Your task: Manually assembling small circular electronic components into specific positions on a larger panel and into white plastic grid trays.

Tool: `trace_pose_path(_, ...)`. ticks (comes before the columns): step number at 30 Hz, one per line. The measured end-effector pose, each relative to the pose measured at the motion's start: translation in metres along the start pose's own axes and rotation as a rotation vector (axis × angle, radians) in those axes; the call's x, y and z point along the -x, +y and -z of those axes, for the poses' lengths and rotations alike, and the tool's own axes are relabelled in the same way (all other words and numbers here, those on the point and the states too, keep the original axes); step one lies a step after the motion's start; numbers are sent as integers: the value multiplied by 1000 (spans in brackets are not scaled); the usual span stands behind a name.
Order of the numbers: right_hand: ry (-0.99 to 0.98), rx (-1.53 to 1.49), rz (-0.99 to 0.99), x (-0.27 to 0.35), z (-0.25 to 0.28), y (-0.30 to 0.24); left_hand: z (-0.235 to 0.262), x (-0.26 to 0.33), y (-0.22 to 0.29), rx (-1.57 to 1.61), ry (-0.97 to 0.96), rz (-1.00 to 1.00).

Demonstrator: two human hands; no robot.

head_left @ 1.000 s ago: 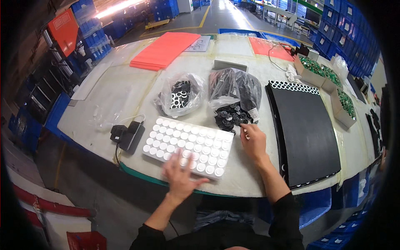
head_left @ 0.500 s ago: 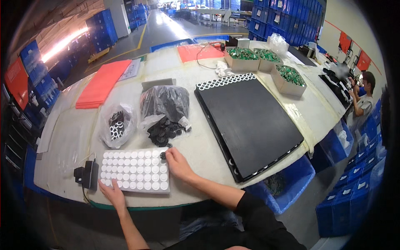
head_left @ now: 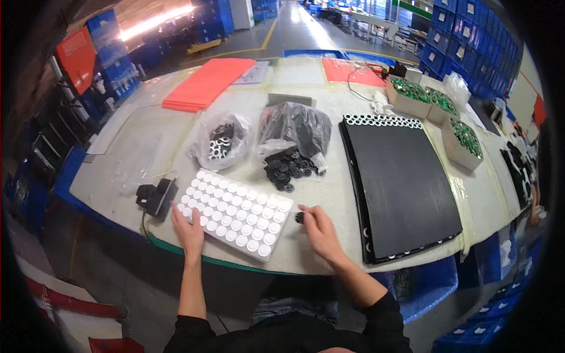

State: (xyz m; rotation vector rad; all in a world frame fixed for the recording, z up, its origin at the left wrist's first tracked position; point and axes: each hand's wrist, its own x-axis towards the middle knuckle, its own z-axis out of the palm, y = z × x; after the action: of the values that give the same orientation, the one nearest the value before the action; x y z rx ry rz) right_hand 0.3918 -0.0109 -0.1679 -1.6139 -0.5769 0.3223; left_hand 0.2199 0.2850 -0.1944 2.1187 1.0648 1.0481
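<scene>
OK, on the pale table [head_left: 326,188], near its front edge, white tray [head_left: 257,255] of round caps [head_left: 234,200]: prob. light, fairly stiff, caps maybe loose if tipped; best taken at both short ends. L hand [head_left: 189,234] rests w/ thumb & fingers spread at its left near corner. R hand [head_left: 319,234] pinches a small black disc [head_left: 300,217], fingertips nearly closed, just off tray's right end; disc likely thin, featherlight, best held by rim. Vs. 0.5 s ago: disc was at tray's far-right corner, now apart.
</scene>
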Motion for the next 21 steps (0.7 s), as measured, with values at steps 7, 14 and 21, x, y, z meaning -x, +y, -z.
trace_pose_path(7,758,558,364,52,223,-57,3,125,117,261,-129,-534)
trace_pose_path(14,1018,816,-93,82,500,76,-140,174,249,721,-915,-268)
trace_pose_path(21,816,766,-223,33,430,51,-164,196,257,487,-982,-234)
